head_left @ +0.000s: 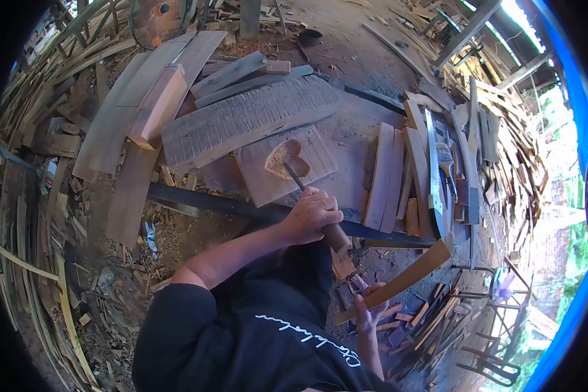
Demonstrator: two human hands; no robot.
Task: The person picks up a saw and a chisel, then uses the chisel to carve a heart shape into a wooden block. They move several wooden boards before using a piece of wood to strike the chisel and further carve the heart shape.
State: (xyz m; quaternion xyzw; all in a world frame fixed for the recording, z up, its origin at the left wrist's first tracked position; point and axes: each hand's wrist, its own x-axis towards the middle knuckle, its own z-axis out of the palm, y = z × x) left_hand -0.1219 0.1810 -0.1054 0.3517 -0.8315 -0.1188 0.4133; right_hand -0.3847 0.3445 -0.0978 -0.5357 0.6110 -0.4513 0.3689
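My left hand (310, 215) is wrapped round a chisel (335, 236), between its wooden handle and metal shaft. The chisel slants up and left, and its tip is in a heart-shaped hollow (282, 157) in a pale wooden board (255, 181). Rough, chipped wood shows inside the hollow. Lower right, my right hand (371, 307) grips a long flat piece of wood (405, 277), which points up and right, apart from the chisel. Behind the board lies a thick rough plank (248, 121).
The workbench (356, 140) carries long boards (170, 85) at the left. At its right are curved wooden strips (380, 176), a handsaw (434, 176) and a brush (445, 155). Scrap wood (42, 196) is heaped around, and a fan (157, 19) stands at the upper left.
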